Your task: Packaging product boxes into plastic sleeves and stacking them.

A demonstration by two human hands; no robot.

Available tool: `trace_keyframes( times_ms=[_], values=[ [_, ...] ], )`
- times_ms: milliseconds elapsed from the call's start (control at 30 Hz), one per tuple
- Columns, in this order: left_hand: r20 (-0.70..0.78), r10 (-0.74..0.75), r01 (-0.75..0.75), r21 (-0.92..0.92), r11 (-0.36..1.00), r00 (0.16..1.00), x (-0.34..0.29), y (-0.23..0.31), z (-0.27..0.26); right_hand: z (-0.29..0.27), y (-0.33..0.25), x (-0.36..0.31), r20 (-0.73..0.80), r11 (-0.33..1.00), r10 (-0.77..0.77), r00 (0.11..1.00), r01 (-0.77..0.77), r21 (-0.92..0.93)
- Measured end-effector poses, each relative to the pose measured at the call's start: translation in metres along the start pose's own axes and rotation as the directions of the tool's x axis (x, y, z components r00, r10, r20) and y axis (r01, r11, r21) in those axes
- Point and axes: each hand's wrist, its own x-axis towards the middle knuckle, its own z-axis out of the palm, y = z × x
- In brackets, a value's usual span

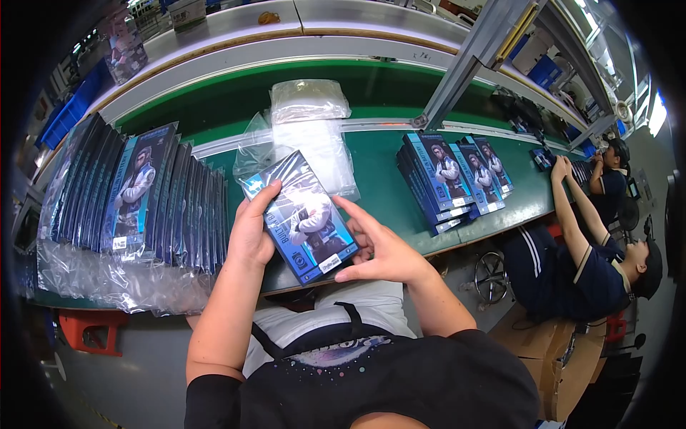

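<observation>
A flat blue and black box (304, 229) printed with a figure in a white jacket is held tilted in front of me. My left hand (251, 227) grips its left edge, the thumb on its face. On the opposite edge, the fingers of my right hand (386, 250) are wrapped round its lower right side. Glossy creases near the box's top look like clear film, though I cannot tell how far it covers the box. Behind it lie clear plastic bags (311, 139) in a pile. Similar boxes (443, 171) are stacked to the right.
A long row of bagged boxes (136, 193) stands upright at the left, with loose plastic (136, 286) along its front. A metal post (457, 75) rises beyond the right stacks. Two co-workers (589, 264) sit along the bench at the right. A red stool (89, 331) stands below left.
</observation>
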Motion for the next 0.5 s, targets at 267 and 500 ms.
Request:
trace_keyframes(
  times_ms=[267,500],
  values=[
    [0.454,-0.131,0.035,0.215,0.976,0.882,-0.062,-0.017,0.054,0.001,-0.016,0.013,-0.368,0.757,-0.645,0.669,0.498,-0.422],
    [0.414,-0.203,0.042,0.367,0.929,0.887,-0.066,-0.006,0.036,0.01,-0.045,-0.003,-0.464,0.639,-0.758,0.458,0.665,-0.387]
  ],
)
